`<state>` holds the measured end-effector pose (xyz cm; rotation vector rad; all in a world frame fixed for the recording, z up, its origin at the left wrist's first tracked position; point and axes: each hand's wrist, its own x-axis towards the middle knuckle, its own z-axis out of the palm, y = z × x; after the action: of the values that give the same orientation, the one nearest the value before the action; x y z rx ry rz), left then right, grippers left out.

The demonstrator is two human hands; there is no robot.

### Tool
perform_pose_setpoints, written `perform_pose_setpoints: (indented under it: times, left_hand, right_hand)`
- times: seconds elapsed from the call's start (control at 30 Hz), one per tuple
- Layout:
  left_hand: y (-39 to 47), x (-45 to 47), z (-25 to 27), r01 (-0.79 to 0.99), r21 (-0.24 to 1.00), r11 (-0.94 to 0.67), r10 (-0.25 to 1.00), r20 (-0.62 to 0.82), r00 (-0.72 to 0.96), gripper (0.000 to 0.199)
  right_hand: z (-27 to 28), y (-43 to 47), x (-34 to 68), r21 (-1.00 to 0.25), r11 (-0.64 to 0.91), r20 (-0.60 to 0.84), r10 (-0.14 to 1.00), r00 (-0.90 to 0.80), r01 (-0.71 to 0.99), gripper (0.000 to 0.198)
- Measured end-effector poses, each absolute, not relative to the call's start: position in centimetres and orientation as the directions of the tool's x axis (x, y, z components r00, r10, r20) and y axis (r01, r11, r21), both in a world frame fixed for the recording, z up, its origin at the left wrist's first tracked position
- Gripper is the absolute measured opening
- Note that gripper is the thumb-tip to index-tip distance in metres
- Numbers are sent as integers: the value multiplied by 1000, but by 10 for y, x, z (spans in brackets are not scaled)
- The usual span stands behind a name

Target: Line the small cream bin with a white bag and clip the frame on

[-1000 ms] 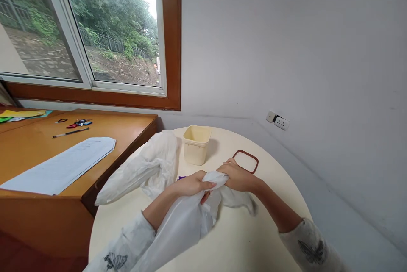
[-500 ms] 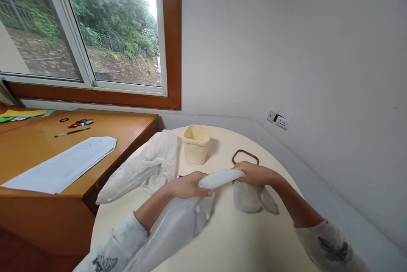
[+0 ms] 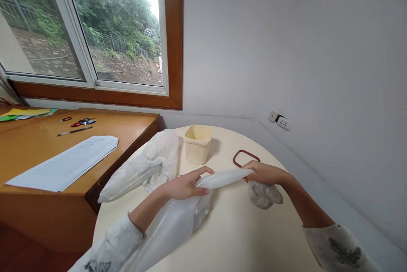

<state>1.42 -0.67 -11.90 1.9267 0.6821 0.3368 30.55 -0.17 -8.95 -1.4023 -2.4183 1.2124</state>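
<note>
A white plastic bag (image 3: pixel 173 225) is stretched between my two hands over the table, its middle gathered into a narrow strand. My left hand (image 3: pixel 182 185) curls loosely round the strand, thumb below and fingers above. At the other end my right hand (image 3: pixel 265 173) grips the bag tightly, and a crumpled end of it hangs below that fist. From my left hand the wide part of the bag trails down toward my left sleeve. A second white plastic bag (image 3: pixel 155 157) lies rumpled at the table's left side. Behind my hands stands a cream plastic bin (image 3: pixel 197 147).
A brown rounded ring frame (image 3: pixel 246 151) lies on the round cream table (image 3: pixel 235 238), just beyond my right hand. To the left, a wooden desk (image 3: pixel 133 121) holds white papers (image 3: pixel 66 164), a pen (image 3: pixel 75 131) and scissors (image 3: pixel 81 123). A wall socket (image 3: pixel 284 123) is at the back right.
My right hand has moved a little to the right, drawing the gathered strand longer between my hands. The left hand's fingers have loosened slightly around it.
</note>
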Motion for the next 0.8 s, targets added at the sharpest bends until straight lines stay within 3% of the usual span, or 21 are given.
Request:
perform_pose_setpoints:
  times: [0.17,0.43,0.67,0.8]
  left_hand:
    - [-11,16,-112,255,896,-362,569,-4,822,50]
    - [-10,14,-111,196,873,-447,420,11,907,31]
    - [-11,15,-111,249,828,-502,446,1,895,33]
    - [-13,18,-108,336,769,-544,539,14,842,34]
  right_hand:
    - [-88,-4,307,-681,238,-301,771,-561,692,8]
    - [-87,-5,310,-686,229,-310,767,-562,691,7]
    - [-84,-7,311,-688,214,-308,779,-547,693,7]
    - [-81,-9,313,-700,212,-300,780,-550,682,6]
